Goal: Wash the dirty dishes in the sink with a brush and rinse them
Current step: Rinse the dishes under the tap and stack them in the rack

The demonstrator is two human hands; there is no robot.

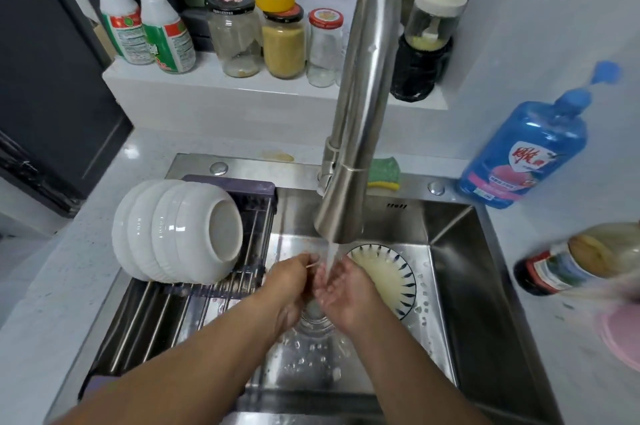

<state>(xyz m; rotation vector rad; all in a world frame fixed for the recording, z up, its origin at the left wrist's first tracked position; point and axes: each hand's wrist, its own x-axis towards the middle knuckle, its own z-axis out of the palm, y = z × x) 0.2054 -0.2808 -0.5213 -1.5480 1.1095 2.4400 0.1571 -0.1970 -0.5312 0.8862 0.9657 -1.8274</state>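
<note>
Beneath the faucet [360, 113], left hand [287, 286] meets right hand [346, 289] between rack [258, 234] and plate [391, 282].

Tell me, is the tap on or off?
On. A stream of water falls from the tap onto the left hand and right hand held beneath it in the sink.

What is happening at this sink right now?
A person holds both hands under water running from the tap. The right hand is cupped open; whether the left hand pinches something thin is unclear. A plate holding yellowish liquid lies in the sink beside them. White bowls lean on the rack.
</note>
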